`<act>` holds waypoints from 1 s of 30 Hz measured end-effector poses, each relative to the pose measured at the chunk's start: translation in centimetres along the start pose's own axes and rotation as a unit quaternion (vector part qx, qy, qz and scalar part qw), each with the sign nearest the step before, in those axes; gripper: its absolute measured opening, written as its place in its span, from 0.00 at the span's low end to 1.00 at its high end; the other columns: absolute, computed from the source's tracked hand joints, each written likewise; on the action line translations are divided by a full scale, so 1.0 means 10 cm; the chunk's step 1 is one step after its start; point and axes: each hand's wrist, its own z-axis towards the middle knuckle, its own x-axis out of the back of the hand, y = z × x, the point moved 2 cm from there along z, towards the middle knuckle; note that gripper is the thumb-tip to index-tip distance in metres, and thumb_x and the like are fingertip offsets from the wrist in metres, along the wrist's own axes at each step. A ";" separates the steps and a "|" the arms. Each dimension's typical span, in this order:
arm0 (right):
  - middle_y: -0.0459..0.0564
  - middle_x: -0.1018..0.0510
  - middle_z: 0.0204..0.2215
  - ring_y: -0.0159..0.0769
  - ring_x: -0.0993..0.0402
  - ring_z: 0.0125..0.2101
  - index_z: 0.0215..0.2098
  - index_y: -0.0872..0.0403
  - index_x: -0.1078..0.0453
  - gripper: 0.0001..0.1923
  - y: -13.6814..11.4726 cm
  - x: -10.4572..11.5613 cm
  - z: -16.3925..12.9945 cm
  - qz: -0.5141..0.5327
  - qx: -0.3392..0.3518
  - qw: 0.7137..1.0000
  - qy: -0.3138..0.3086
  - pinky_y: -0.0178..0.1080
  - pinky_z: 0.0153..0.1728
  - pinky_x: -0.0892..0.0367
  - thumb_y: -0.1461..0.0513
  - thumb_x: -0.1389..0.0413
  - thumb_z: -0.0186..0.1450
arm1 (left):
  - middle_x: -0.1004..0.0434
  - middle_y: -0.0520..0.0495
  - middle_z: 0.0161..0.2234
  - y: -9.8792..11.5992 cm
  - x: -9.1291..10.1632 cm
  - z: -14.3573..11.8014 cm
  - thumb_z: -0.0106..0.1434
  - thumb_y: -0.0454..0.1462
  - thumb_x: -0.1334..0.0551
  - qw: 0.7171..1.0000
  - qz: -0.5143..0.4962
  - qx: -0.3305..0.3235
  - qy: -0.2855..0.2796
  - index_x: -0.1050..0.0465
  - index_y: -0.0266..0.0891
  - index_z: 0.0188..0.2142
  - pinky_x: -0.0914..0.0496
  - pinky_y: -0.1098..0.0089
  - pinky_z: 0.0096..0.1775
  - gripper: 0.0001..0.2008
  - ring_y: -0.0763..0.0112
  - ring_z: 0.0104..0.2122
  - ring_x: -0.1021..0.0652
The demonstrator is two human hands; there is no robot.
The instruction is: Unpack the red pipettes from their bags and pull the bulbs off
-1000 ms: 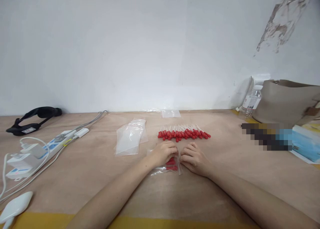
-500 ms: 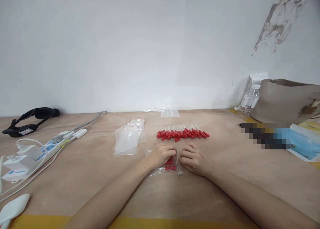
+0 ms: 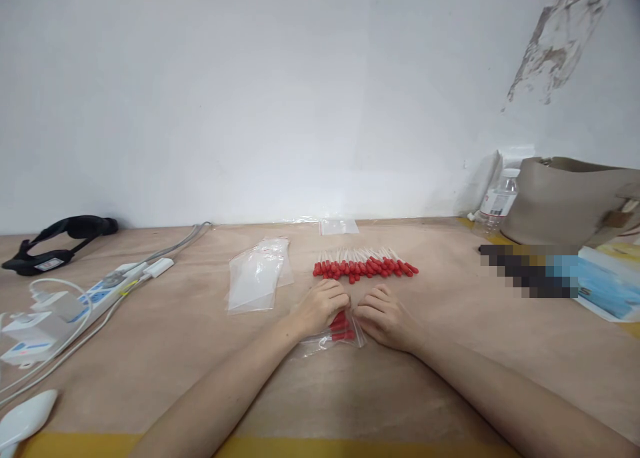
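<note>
Glossy clear plastic forms the zip bag [image 3: 320, 345] and bottle [image 3: 496, 203]; the red-tipped sticks [image 3: 357, 269] look smooth, the surface [image 3: 300, 401] wood-like and matt, the power strip [image 3: 103, 297] smooth plastic.

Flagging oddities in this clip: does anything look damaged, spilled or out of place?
Yes: the peeled, brownish patch of wall at upper right looks damaged. A pixelated block also hides something in front of the large bag. Nothing looks spilled around the red-tipped sticks.
</note>
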 end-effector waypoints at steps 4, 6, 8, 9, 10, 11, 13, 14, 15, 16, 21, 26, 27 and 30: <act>0.47 0.30 0.25 0.30 0.40 0.29 0.29 0.54 0.34 0.07 -0.01 0.01 0.01 0.009 0.003 1.000 0.008 0.37 0.33 0.47 0.66 0.52 0.61 | 0.28 0.48 0.30 0.01 -0.01 0.01 0.61 0.29 0.52 1.000 0.017 -0.011 -0.002 0.34 0.36 0.28 0.38 0.65 0.47 0.11 0.72 0.35 0.30; 0.47 0.30 0.25 0.30 0.39 0.29 0.29 0.54 0.34 0.06 -0.01 0.01 0.01 0.011 -0.005 1.000 0.012 0.37 0.33 0.47 0.66 0.52 0.61 | 0.28 0.48 0.32 0.01 -0.01 0.01 0.61 0.29 0.52 1.000 0.019 -0.014 -0.002 0.34 0.37 0.29 0.41 0.64 0.51 0.10 0.72 0.37 0.30; 0.46 0.30 0.24 0.30 0.39 0.29 0.29 0.54 0.34 0.05 -0.01 0.01 0.01 0.011 -0.014 1.000 0.017 0.36 0.33 0.46 0.66 0.52 0.61 | 0.27 0.48 0.33 0.01 -0.01 0.00 0.61 0.29 0.52 1.000 0.018 -0.014 -0.003 0.34 0.37 0.30 0.42 0.63 0.53 0.10 0.72 0.40 0.30; 0.46 0.30 0.23 0.30 0.39 0.28 0.29 0.55 0.35 0.05 -0.01 0.00 0.01 0.011 -0.017 1.000 0.020 0.36 0.33 0.46 0.66 0.51 0.60 | 0.26 0.48 0.34 0.01 -0.01 0.00 0.62 0.29 0.52 1.000 0.017 -0.014 -0.002 0.34 0.37 0.31 0.43 0.62 0.54 0.10 0.72 0.42 0.30; 0.45 0.30 0.23 0.30 0.39 0.28 0.28 0.55 0.35 0.04 0.00 0.00 0.01 0.010 -0.019 0.999 0.024 0.36 0.33 0.46 0.65 0.51 0.60 | 0.26 0.47 0.35 0.01 -0.02 -0.01 0.62 0.29 0.52 1.000 0.016 -0.015 -0.001 0.34 0.37 0.31 0.43 0.62 0.54 0.10 0.72 0.43 0.30; 0.45 0.30 0.23 0.30 0.39 0.28 0.28 0.54 0.35 0.04 0.00 0.00 0.01 0.008 -0.020 0.999 0.027 0.36 0.33 0.46 0.65 0.50 0.60 | 0.26 0.47 0.36 0.01 -0.02 -0.01 0.62 0.29 0.52 1.000 0.014 -0.018 0.001 0.34 0.37 0.32 0.44 0.62 0.54 0.10 0.72 0.44 0.30; 0.45 0.29 0.24 0.30 0.38 0.29 0.28 0.54 0.33 0.03 0.00 -0.01 0.00 0.001 -0.013 0.999 0.035 0.37 0.33 0.46 0.65 0.49 0.59 | 0.26 0.46 0.37 0.00 -0.02 -0.02 0.62 0.29 0.53 1.000 0.011 -0.022 0.004 0.33 0.37 0.33 0.44 0.61 0.55 0.10 0.72 0.45 0.30; 0.46 0.28 0.24 0.30 0.38 0.30 0.29 0.53 0.33 0.03 0.01 -0.01 0.00 -0.005 -0.007 0.999 0.040 0.37 0.34 0.46 0.64 0.48 0.59 | 0.26 0.46 0.38 0.00 -0.02 -0.02 0.62 0.29 0.53 1.000 0.011 -0.023 0.004 0.33 0.37 0.33 0.44 0.61 0.55 0.11 0.72 0.45 0.30; 0.46 0.28 0.25 0.30 0.38 0.30 0.30 0.53 0.32 0.03 0.01 0.00 0.00 -0.011 0.001 0.999 0.046 0.37 0.34 0.46 0.65 0.48 0.59 | 0.26 0.45 0.38 0.00 -0.01 -0.01 0.62 0.29 0.53 1.000 0.010 -0.025 0.001 0.33 0.37 0.33 0.44 0.61 0.55 0.11 0.72 0.45 0.30; 0.45 0.28 0.25 0.30 0.38 0.30 0.30 0.52 0.32 0.04 0.01 0.00 -0.01 -0.016 0.010 0.999 0.050 0.37 0.34 0.46 0.65 0.48 0.59 | 0.26 0.46 0.38 -0.01 0.00 -0.01 0.62 0.29 0.53 1.000 0.011 -0.029 -0.003 0.33 0.37 0.34 0.44 0.61 0.55 0.11 0.72 0.46 0.30; 0.44 0.27 0.25 0.30 0.38 0.31 0.30 0.52 0.32 0.08 -0.01 0.01 0.00 -0.036 0.047 0.997 0.042 0.38 0.35 0.47 0.69 0.51 0.59 | 0.25 0.50 0.38 0.00 0.03 0.01 0.65 0.32 0.51 0.995 0.034 -0.090 -0.030 0.31 0.39 0.34 0.46 0.61 0.56 0.10 0.73 0.48 0.32; 0.44 0.29 0.24 0.30 0.38 0.32 0.30 0.53 0.34 0.11 -0.03 0.01 0.01 -0.062 0.086 0.994 -0.009 0.39 0.38 0.47 0.70 0.55 0.61 | 0.27 0.49 0.42 0.02 0.03 0.00 0.65 0.32 0.51 0.987 0.045 -0.142 -0.064 0.32 0.38 0.30 0.44 0.66 0.56 0.12 0.76 0.46 0.30; 0.44 0.29 0.24 0.30 0.37 0.33 0.29 0.53 0.34 0.11 -0.02 0.01 0.01 -0.068 0.096 0.993 -0.027 0.39 0.39 0.48 0.70 0.56 0.62 | 0.27 0.49 0.42 0.02 0.05 0.00 0.65 0.32 0.52 0.986 0.040 -0.144 -0.070 0.32 0.39 0.31 0.44 0.66 0.56 0.12 0.76 0.46 0.30; 0.45 0.29 0.26 0.30 0.37 0.33 0.28 0.54 0.35 0.11 0.02 0.03 0.00 -0.078 0.100 0.990 -0.056 0.39 0.39 0.48 0.70 0.56 0.61 | 0.27 0.49 0.44 -0.02 0.14 0.00 0.66 0.32 0.53 0.990 0.023 -0.118 -0.072 0.32 0.38 0.34 0.45 0.65 0.56 0.12 0.74 0.50 0.33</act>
